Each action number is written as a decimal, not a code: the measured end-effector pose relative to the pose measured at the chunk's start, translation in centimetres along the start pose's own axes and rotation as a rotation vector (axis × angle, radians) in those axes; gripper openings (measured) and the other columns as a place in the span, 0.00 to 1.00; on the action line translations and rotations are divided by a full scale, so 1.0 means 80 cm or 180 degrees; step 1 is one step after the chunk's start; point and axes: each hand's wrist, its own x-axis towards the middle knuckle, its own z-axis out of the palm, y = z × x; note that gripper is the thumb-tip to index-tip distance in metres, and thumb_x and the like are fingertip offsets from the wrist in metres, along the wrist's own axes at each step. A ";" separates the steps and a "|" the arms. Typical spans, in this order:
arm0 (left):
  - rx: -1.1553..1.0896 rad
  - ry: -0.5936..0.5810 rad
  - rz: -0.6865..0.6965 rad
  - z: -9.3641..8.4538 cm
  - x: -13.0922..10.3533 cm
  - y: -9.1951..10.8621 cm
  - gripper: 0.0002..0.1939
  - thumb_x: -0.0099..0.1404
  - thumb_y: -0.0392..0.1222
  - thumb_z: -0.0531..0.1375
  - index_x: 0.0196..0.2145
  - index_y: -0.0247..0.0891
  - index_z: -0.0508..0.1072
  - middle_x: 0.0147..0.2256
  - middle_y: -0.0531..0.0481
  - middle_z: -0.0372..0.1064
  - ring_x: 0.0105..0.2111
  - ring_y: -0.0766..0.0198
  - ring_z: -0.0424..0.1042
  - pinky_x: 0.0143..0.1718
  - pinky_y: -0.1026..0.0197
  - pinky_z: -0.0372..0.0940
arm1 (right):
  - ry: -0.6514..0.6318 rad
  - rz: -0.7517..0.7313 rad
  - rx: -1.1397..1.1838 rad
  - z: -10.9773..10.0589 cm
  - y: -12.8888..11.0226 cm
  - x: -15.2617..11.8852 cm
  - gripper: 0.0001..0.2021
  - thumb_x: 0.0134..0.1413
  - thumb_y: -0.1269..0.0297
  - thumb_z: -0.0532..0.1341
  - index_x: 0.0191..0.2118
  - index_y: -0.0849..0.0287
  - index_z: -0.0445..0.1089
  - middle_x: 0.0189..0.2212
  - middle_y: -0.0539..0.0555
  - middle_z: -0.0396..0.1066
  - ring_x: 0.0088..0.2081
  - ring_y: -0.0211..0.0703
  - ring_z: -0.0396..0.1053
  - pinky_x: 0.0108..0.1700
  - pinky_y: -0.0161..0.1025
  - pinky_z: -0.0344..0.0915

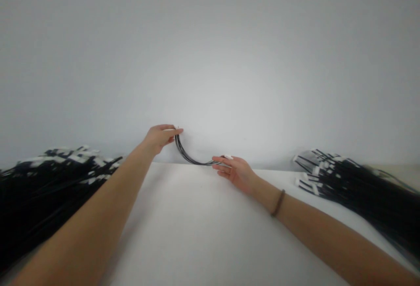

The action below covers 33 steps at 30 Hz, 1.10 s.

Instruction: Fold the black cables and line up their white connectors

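Observation:
A thin bundle of black and grey cables (191, 159) hangs in a sagging curve between my two hands, above the back edge of the white table. My left hand (163, 136) pinches its upper end, where a small white piece shows at the fingertips. Lower and to the right, my right hand (234, 170) holds the other end between thumb and fingers, with a white connector (228, 157) at the thumb. The lower fingers of that hand are slightly spread.
A large pile of black cables with white connectors (39, 198) lies at the left. Another such pile (367, 194) is at the right. The white table (183, 224) meets a plain pale wall (210, 58) behind my hands.

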 end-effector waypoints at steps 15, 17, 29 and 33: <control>-0.0114 -0.1720 -0.0492 0.078 -0.056 -0.005 0.14 0.48 0.47 0.60 0.20 0.32 0.64 0.11 0.60 0.49 0.12 0.77 0.51 0.18 0.69 0.57 | 0.1101 -0.1395 -0.1322 -0.012 -0.022 0.012 0.18 0.41 0.50 0.56 0.21 0.64 0.63 0.12 0.44 0.49 0.15 0.27 0.46 0.16 0.28 0.42; -0.0320 -0.1941 -0.0601 0.084 -0.060 0.007 0.13 0.50 0.45 0.59 0.22 0.31 0.65 0.10 0.61 0.45 0.11 0.78 0.47 0.15 0.71 0.53 | 0.0987 -0.1304 -0.1075 -0.009 -0.029 0.013 0.20 0.42 0.47 0.53 0.24 0.64 0.64 0.13 0.46 0.56 0.14 0.27 0.49 0.15 0.28 0.43; 0.2061 -0.1776 -0.1384 0.051 -0.041 -0.041 0.23 0.46 0.56 0.57 0.24 0.27 0.70 0.20 0.48 0.63 0.14 0.75 0.54 0.13 0.69 0.47 | 0.0704 -0.0541 -0.0737 -0.041 -0.004 0.020 0.15 0.42 0.53 0.57 0.27 0.64 0.64 0.23 0.53 0.67 0.12 0.25 0.54 0.12 0.26 0.48; 0.1946 -0.1800 -0.1493 0.043 -0.038 -0.043 0.29 0.45 0.62 0.54 0.24 0.28 0.71 0.18 0.50 0.61 0.11 0.80 0.44 0.10 0.70 0.38 | 0.0404 -0.0441 -0.0828 -0.043 -0.006 0.017 0.15 0.32 0.65 0.65 0.32 0.62 0.65 0.23 0.50 0.67 0.18 0.26 0.59 0.19 0.26 0.57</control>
